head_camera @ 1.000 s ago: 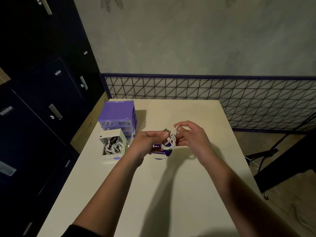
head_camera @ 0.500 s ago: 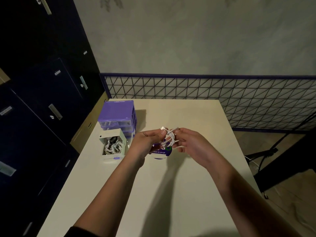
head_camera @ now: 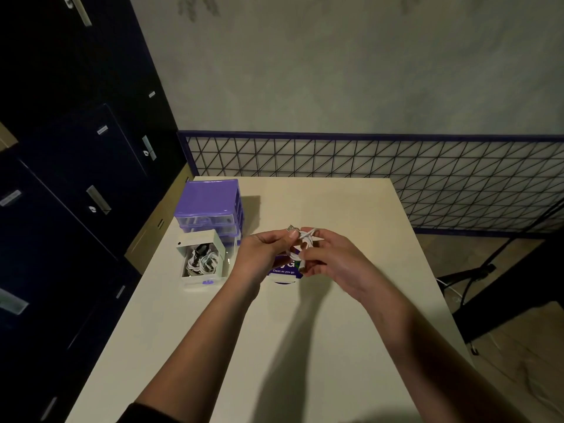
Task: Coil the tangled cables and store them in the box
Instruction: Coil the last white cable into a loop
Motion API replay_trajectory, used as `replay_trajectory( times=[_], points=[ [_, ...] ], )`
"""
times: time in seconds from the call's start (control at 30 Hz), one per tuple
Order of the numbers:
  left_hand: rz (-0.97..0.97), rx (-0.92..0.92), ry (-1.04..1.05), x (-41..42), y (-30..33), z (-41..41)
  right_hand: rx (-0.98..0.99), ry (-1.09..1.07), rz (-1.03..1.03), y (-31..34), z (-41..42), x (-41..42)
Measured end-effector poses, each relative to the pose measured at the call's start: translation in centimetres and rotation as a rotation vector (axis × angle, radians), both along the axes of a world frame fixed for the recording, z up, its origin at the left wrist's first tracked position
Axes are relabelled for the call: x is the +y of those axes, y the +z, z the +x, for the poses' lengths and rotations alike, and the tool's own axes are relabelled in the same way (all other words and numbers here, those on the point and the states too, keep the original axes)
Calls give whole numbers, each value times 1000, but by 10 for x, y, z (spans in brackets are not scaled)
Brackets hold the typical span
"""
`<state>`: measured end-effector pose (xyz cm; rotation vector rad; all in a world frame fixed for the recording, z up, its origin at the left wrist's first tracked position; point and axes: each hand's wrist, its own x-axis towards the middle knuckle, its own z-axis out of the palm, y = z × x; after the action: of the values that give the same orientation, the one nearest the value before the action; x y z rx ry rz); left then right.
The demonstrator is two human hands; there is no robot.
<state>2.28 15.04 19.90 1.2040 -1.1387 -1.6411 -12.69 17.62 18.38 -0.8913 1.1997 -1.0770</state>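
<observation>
White cable [head_camera: 302, 244]: I log one white cable, wound into a small coil, held in the air above the middle of the counter between both hands. A metal plug end sticks up at the coil's upper left.
Left hand [head_camera: 259, 254]: I see the thumb and fingers pinching the coil's left side near the plug end, fingers curled round it.
Right hand [head_camera: 331, 257]: fingers curled, gripping the coil's right side and a short white end at the bottom.
Box [head_camera: 204, 260]: an open white box with a purple mark on its front, standing on the counter to the left of the hands. I count several coiled white cables [head_camera: 203, 261] and a dark item inside; I cannot tell what it is.
Drawer unit [head_camera: 210, 206]: purple with clear drawers, touching the box from behind.
Purple label [head_camera: 283, 268]: round, lying on the counter under the hands, partly hidden; I read "Clean as you go".
Counter [head_camera: 351, 209]: pale cream top.
Surroundings: wire grid panel [head_camera: 396, 169] behind the counter, dark lockers [head_camera: 76, 148] at left.
</observation>
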Motion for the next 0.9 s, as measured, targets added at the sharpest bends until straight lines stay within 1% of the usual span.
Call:
replay_trajectory(
  times=[0.17,0.27,0.37,0.43,0.57,0.63,0.77,0.9],
  points=[
    [19,78,99,0,2,-1,79,102,58,-6,11,8],
    [20,69,149,-5,1,1,147,91,71,-12,9,10],
    [20,67,179,-7,-5,3,213,97,41,-11,5,9],
    [28,72,147,-7,-7,5,239,86,13,-7,3,9],
    [69,137,-12,-7,-4,9,216,43,7,-2,1,8],
    [81,125,-66,-8,-2,9,233,0,14,-2,0,6],
    [193,113,-97,-13,-4,11,286,-37,-20,0,-4,6],
    [238,106,-102,-16,-5,11,285,-39,-50,2,-4,7]
  ],
)
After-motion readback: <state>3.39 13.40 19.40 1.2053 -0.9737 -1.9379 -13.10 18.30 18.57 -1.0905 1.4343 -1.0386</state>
